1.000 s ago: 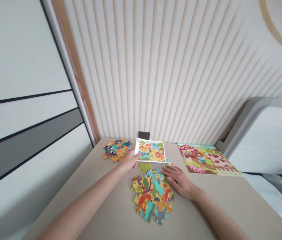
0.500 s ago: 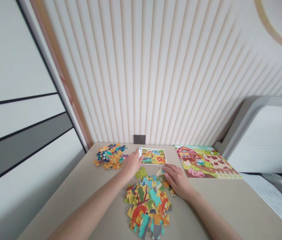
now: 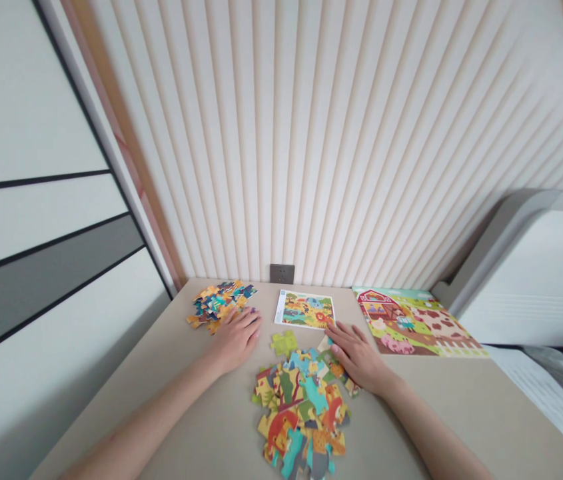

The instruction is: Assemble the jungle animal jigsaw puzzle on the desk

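Note:
My left hand (image 3: pixel 235 339) lies palm down beside the orange and blue puzzle pieces (image 3: pixel 218 303), its fingertips over their near right edge. My right hand (image 3: pixel 358 353) rests with fingers stretched out, the fingertips at the lower right corner of a picture card (image 3: pixel 306 311) showing animals. Part of that hand covers a few pieces at the edge of a colourful heap of puzzle pieces (image 3: pixel 304 407) in front of me. A single green puzzle piece (image 3: pixel 284 343) sits between the heap and the card. Neither hand grips anything that I can see.
A farm picture puzzle (image 3: pixel 416 323) lies at the table's back right. Behind the table (image 3: pixel 201 427) rises a ribbed wall with a dark socket (image 3: pixel 282 273). A white cabinet (image 3: pixel 36 333) stands on the left, and papers (image 3: pixel 536 393) lie beyond the right edge.
My left hand has moved left, off the card's left edge, to the orange and blue pieces. The right hand stays by the card's corner. The view has shifted slightly.

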Available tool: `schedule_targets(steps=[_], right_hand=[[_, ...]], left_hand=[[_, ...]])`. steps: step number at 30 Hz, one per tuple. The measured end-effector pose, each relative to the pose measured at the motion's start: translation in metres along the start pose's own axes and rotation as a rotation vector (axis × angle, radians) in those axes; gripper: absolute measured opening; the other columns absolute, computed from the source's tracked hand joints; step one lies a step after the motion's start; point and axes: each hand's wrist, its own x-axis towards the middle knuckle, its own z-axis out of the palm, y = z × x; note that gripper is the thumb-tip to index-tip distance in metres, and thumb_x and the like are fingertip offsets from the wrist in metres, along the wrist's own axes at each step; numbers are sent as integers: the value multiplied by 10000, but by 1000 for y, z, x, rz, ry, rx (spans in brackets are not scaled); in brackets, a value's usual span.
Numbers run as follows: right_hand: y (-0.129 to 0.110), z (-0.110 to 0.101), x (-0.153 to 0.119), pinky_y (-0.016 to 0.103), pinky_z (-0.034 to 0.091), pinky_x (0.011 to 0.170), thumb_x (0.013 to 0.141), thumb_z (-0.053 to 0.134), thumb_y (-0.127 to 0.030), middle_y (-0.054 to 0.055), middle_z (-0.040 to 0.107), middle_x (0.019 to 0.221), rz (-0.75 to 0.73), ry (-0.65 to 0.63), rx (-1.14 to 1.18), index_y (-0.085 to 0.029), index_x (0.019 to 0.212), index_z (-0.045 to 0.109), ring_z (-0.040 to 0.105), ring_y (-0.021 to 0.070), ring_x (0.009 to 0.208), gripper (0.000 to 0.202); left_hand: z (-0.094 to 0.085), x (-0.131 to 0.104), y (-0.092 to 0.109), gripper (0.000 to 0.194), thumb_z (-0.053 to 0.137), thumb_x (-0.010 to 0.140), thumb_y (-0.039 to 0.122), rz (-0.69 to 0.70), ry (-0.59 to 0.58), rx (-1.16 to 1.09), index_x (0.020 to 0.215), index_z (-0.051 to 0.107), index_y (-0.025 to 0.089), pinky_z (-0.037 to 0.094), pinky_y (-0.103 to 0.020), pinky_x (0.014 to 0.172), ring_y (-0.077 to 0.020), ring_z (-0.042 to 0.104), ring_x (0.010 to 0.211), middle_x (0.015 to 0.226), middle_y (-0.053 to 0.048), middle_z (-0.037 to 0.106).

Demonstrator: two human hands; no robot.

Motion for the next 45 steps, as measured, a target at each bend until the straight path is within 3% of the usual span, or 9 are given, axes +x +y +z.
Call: schedule_targets(steps=[6,10,16,22,27,32,36,40,45], right_hand=[[-3,-5,-1,620,105,1273,1086,287,-570,33,369,1655,-38,-46,38,-341,1597,395,275,291,1566,570],[-3,-7,-1,636,101,1268,1087,291,-563,29,371,1654,-52,-51,36,-345,1598,389,257,300,1571,564],[-7,-11,2,642,94,1272,1089,308,-539,-9,380,1649,-100,-96,17,-383,1595,383,226,307,1580,535],[-13,-15,5,619,89,1282,1097,293,-513,-36,377,1650,-165,-115,14,-404,1580,407,221,287,1583,507],[-4,-9,2,607,127,1281,1095,299,-499,12,480,1595,-146,-41,41,-352,1582,420,326,286,1546,523],[4,-2,1,612,152,1272,1096,290,-506,28,476,1597,-50,22,4,-329,1568,450,322,285,1548,529],[3,-2,1,606,161,1272,1099,285,-489,29,466,1607,-76,59,-2,-329,1531,509,334,282,1543,513],[0,-9,-9,573,290,1237,1080,372,-497,62,563,1534,-99,152,8,-330,1445,613,481,295,1447,468],[-9,-18,-34,500,431,1163,974,596,-587,97,584,1504,-133,35,41,-321,1446,620,532,324,1384,542]], left_hand=[[-19,-4,7,407,466,1043,307,65,42,-26,1405,636,227,149,-565,1291,-289,494,1435,1458,-92,628],[-26,2,36,473,461,1037,247,196,-15,-152,1504,534,228,226,-513,1289,-249,481,1453,1521,-88,572],[-28,-8,66,393,480,1004,170,246,-81,-233,1340,677,227,354,-530,1231,-262,614,1298,1362,-97,689],[-40,-18,64,298,517,1008,205,208,-83,-267,1195,747,230,518,-447,1053,-254,668,1119,1194,-101,737],[-33,-19,59,273,518,1023,226,177,-45,-270,1191,734,235,514,-434,1031,-248,661,1086,1153,-89,731],[-27,-22,53,237,592,1020,302,168,-74,-281,1206,722,236,518,-417,1041,-252,642,1132,1196,-88,703],[-25,-25,51,237,652,990,328,132,-62,-318,1202,727,253,528,-404,1050,-248,633,1185,1274,-87,670],[-24,-25,50,227,667,981,307,119,-43,-343,1193,729,253,539,-407,1032,-241,645,1158,1217,-82,699],[-29,-26,49,273,584,1028,296,147,-75,-376,1271,691,232,512,-428,1068,-251,634,1198,1256,-89,715]])
